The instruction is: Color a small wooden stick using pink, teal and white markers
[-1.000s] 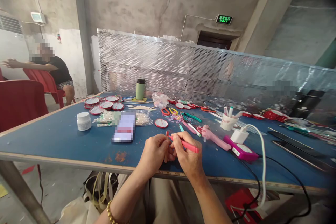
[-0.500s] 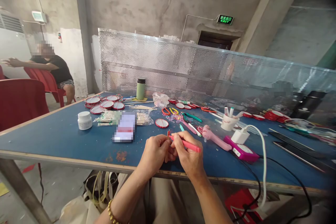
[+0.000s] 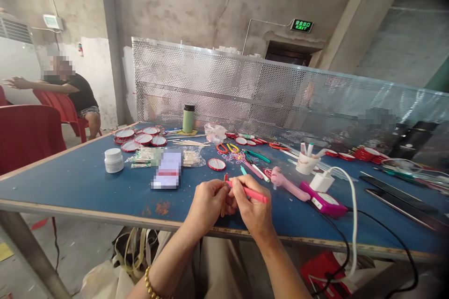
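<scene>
At the table's near edge my two hands meet. My right hand (image 3: 257, 212) is closed around a coral-pink marker pen (image 3: 257, 195), its tip pointing left toward the other hand. Fingers pinched, my left hand (image 3: 206, 203) holds a small piece with a red end (image 3: 226, 178); most of it is hidden by the fingers, so its kind is unclear. The pen tip is at or very near this piece. Just beyond the hands lie a round red-rimmed disc (image 3: 216, 164) and several other pens (image 3: 257, 171).
On the blue table (image 3: 77, 187) are a phone (image 3: 167, 170), a white jar (image 3: 114, 160), bagged sticks (image 3: 192, 157), pliers (image 3: 257, 156), a pink handheld device (image 3: 289, 184), a purple power strip (image 3: 328, 200) with cables, and a pen cup (image 3: 306, 163). A perforated metal screen (image 3: 210, 84) stands behind. One person sits far left.
Hardly anything differs. The pen and both hands keep nearly the same place, and the view has shifted very slightly.
</scene>
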Demonstrator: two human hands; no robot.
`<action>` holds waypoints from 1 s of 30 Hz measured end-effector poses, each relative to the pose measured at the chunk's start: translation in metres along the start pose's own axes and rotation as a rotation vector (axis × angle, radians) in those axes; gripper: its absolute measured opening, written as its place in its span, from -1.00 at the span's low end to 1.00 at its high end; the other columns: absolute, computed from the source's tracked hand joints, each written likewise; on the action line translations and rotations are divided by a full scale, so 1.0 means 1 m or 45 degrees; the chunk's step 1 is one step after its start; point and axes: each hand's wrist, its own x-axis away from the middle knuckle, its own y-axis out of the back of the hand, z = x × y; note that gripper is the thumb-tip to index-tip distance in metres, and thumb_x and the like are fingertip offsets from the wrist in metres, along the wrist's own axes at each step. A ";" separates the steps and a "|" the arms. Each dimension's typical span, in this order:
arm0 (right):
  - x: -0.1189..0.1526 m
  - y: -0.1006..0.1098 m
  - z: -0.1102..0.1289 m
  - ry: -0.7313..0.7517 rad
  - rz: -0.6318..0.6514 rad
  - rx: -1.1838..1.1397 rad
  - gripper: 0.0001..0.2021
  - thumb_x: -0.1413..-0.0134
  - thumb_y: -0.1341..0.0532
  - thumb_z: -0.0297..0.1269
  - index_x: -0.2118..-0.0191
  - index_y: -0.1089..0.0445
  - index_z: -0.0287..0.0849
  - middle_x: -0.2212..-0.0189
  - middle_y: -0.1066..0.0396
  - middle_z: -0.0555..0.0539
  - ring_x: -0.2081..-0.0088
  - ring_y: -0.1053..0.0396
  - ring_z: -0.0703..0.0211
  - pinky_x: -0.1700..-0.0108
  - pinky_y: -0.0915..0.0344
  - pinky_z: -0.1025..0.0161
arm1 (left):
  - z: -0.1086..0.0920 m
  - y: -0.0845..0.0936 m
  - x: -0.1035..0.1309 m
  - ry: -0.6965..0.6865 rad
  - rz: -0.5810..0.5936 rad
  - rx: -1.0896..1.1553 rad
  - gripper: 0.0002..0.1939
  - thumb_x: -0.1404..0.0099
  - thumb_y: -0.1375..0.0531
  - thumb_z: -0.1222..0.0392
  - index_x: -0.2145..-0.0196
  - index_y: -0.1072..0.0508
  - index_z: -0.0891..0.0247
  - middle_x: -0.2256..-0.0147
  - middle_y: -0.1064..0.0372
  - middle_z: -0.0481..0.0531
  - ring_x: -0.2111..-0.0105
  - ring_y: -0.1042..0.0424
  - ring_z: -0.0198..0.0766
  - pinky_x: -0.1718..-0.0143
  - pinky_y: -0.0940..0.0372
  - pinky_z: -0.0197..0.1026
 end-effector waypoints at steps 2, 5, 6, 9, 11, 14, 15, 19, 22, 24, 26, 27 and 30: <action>0.000 0.000 0.000 -0.007 0.003 -0.006 -0.72 -0.33 -0.10 -0.22 0.44 -0.31 -0.16 0.61 -0.34 0.05 0.61 -0.28 0.32 0.49 -0.25 0.37 | 0.001 0.000 0.000 -0.001 -0.003 -0.004 -0.71 -0.27 -0.06 0.13 0.59 -0.32 0.21 0.68 -0.38 -0.04 0.64 -0.43 -0.25 0.57 -0.27 -0.29; 0.000 0.000 0.001 -0.013 0.006 -0.016 -0.72 -0.32 -0.10 -0.22 0.43 -0.31 -0.16 0.62 -0.34 0.06 0.61 -0.28 0.32 0.49 -0.25 0.37 | 0.001 0.000 0.001 -0.008 -0.001 -0.017 -0.70 -0.28 -0.05 0.12 0.58 -0.33 0.22 0.66 -0.41 -0.03 0.63 -0.43 -0.25 0.57 -0.27 -0.29; -0.001 0.000 0.001 -0.013 0.007 -0.018 -0.72 -0.32 -0.10 -0.22 0.43 -0.31 -0.15 0.62 -0.34 0.06 0.61 -0.28 0.32 0.49 -0.25 0.37 | 0.001 0.000 0.001 -0.012 0.002 -0.020 -0.70 -0.28 -0.05 0.13 0.59 -0.33 0.22 0.66 -0.41 -0.03 0.63 -0.43 -0.25 0.57 -0.26 -0.29; -0.001 0.000 0.002 -0.013 0.010 -0.020 -0.72 -0.32 -0.11 -0.22 0.45 -0.30 -0.15 0.62 -0.33 0.06 0.61 -0.27 0.32 0.49 -0.25 0.38 | 0.001 0.001 0.001 -0.028 0.012 -0.017 -0.69 -0.28 -0.04 0.15 0.59 -0.34 0.22 0.65 -0.41 -0.03 0.64 -0.42 -0.27 0.58 -0.26 -0.31; -0.001 0.000 0.002 -0.017 0.011 -0.025 -0.72 -0.32 -0.11 -0.23 0.46 -0.29 -0.15 0.62 -0.33 0.06 0.61 -0.27 0.32 0.49 -0.25 0.38 | 0.001 0.001 0.001 -0.025 0.012 -0.013 -0.70 -0.28 -0.04 0.15 0.58 -0.34 0.23 0.65 -0.41 -0.03 0.64 -0.42 -0.27 0.58 -0.26 -0.31; 0.000 0.000 0.000 -0.025 0.018 -0.042 -0.71 -0.32 -0.11 -0.22 0.45 -0.30 -0.15 0.62 -0.33 0.05 0.60 -0.28 0.32 0.48 -0.25 0.38 | 0.002 0.000 0.000 -0.012 0.012 -0.020 -0.70 -0.28 -0.05 0.12 0.57 -0.36 0.24 0.65 -0.40 -0.03 0.64 -0.42 -0.28 0.59 -0.25 -0.32; 0.000 0.000 0.000 -0.028 0.021 -0.049 -0.71 -0.32 -0.11 -0.22 0.45 -0.30 -0.15 0.61 -0.34 0.05 0.60 -0.29 0.32 0.48 -0.25 0.37 | 0.002 0.000 0.000 -0.012 0.011 -0.027 -0.69 -0.29 -0.05 0.11 0.56 -0.37 0.24 0.66 -0.39 -0.04 0.64 -0.41 -0.29 0.59 -0.25 -0.32; 0.001 0.000 -0.001 -0.036 0.029 -0.051 -0.71 -0.32 -0.11 -0.21 0.46 -0.30 -0.16 0.61 -0.35 0.04 0.59 -0.30 0.32 0.48 -0.26 0.37 | 0.004 0.000 0.000 -0.015 0.006 -0.047 -0.67 -0.30 -0.05 0.09 0.55 -0.38 0.25 0.68 -0.36 -0.05 0.64 -0.41 -0.28 0.59 -0.26 -0.32; -0.001 0.000 0.001 -0.027 0.033 -0.041 -0.72 -0.32 -0.11 -0.21 0.44 -0.32 -0.16 0.60 -0.37 0.04 0.59 -0.31 0.32 0.48 -0.28 0.37 | 0.004 0.000 0.000 -0.020 0.007 -0.057 -0.66 -0.30 -0.05 0.08 0.56 -0.38 0.24 0.66 -0.39 -0.02 0.64 -0.41 -0.28 0.58 -0.27 -0.32; -0.001 0.000 0.002 -0.019 0.029 -0.039 -0.72 -0.32 -0.11 -0.21 0.43 -0.33 -0.15 0.60 -0.38 0.04 0.59 -0.32 0.32 0.48 -0.28 0.37 | 0.003 0.000 0.000 -0.021 0.007 -0.065 -0.66 -0.30 -0.05 0.08 0.57 -0.37 0.24 0.65 -0.42 -0.01 0.65 -0.40 -0.30 0.59 -0.25 -0.33; -0.001 0.000 0.003 -0.019 -0.006 -0.032 -0.73 -0.33 -0.10 -0.20 0.41 -0.35 -0.16 0.60 -0.38 0.04 0.60 -0.33 0.31 0.48 -0.29 0.37 | 0.003 0.000 0.000 0.002 0.017 -0.025 -0.67 -0.30 -0.07 0.06 0.56 -0.37 0.24 0.63 -0.43 0.00 0.64 -0.43 -0.29 0.61 -0.24 -0.33; -0.001 0.001 0.004 -0.025 -0.036 -0.029 -0.73 -0.33 -0.10 -0.20 0.39 -0.36 -0.16 0.60 -0.39 0.04 0.61 -0.33 0.32 0.49 -0.30 0.36 | 0.004 -0.001 0.000 0.021 0.024 0.010 -0.68 -0.29 -0.08 0.04 0.54 -0.37 0.24 0.62 -0.44 0.00 0.63 -0.45 -0.27 0.61 -0.24 -0.33; 0.001 0.002 0.004 -0.069 -0.137 -0.046 -0.75 -0.33 -0.12 -0.19 0.35 -0.39 -0.18 0.58 -0.41 0.04 0.64 -0.32 0.34 0.51 -0.30 0.37 | 0.006 -0.001 -0.001 0.073 0.036 0.099 -0.70 -0.28 -0.11 0.00 0.47 -0.39 0.25 0.57 -0.47 0.02 0.57 -0.52 -0.22 0.63 -0.25 -0.34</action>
